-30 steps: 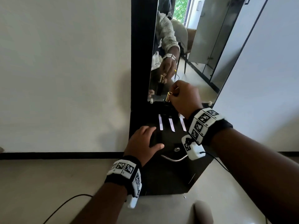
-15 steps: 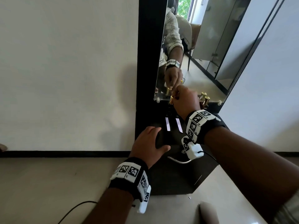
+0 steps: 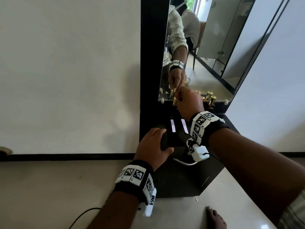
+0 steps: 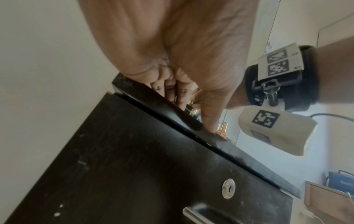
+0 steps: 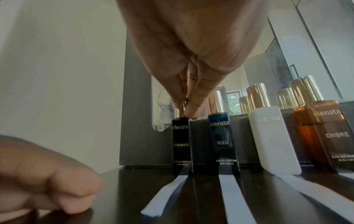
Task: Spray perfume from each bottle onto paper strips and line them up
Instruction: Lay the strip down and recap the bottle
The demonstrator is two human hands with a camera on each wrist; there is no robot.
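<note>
Several perfume bottles stand in a row against the mirror: a black bottle [image 5: 181, 144], a blue bottle [image 5: 223, 144], a white bottle [image 5: 273, 139] and an amber bottle [image 5: 325, 136]. My right hand [image 5: 184, 106] [image 3: 177, 100] pinches the gold cap [image 3: 174, 101] on top of the black bottle at the far left. White paper strips [image 5: 168, 195] [image 3: 172, 125] lie in front of the bottles, one per bottle. My left hand [image 3: 162, 134] [image 4: 208, 118] rests on the black cabinet top [image 5: 124, 189], holding nothing.
The mirror [image 3: 206, 47] rises right behind the bottles and reflects my right hand. The cabinet front has a lock [image 4: 228, 190] and a metal handle [image 3: 184, 162]. A white wall is to the left, and a bare foot [image 3: 214, 219] is on the floor below.
My right hand has stayed at the gold cap of the black bottle, and its wrist now hides the third strip in the head view. The left hand has not moved.
</note>
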